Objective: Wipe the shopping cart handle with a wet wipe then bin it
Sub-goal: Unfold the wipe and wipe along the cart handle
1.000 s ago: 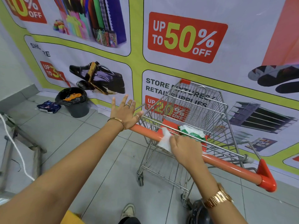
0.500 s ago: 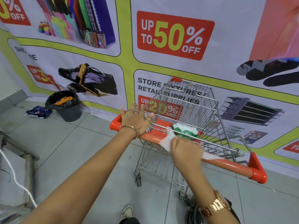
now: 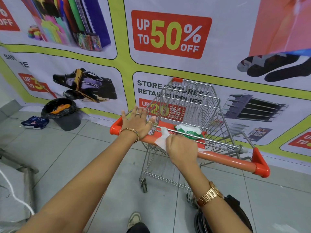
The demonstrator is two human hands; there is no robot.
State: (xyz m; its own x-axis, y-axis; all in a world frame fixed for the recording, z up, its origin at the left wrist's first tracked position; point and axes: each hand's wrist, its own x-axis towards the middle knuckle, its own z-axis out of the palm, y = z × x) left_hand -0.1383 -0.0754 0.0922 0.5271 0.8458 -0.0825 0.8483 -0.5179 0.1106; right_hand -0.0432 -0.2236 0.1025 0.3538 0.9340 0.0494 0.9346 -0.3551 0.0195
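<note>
A wire shopping cart stands before me with an orange handle (image 3: 225, 158) running from left to lower right. My right hand (image 3: 182, 148) presses a white wet wipe (image 3: 161, 139) onto the middle of the handle, with the wipe sticking out to the left of my fingers. My left hand (image 3: 138, 123) rests palm down on the handle's left end, fingers spread and straight. A black bin (image 3: 64, 115) lined with a black bag stands on the floor at the left, against the wall.
A green and white wipes packet (image 3: 189, 131) lies on the cart's child seat. A blue wrapper (image 3: 35, 122) lies left of the bin. A printed sale banner (image 3: 171, 33) covers the wall behind. A metal frame (image 3: 25, 172) and a white cord are at the lower left.
The view has shifted so the whole handle shows. My left hand has settled flat on the handle's left end. My right hand with the wipe stays near the handle's middle.
</note>
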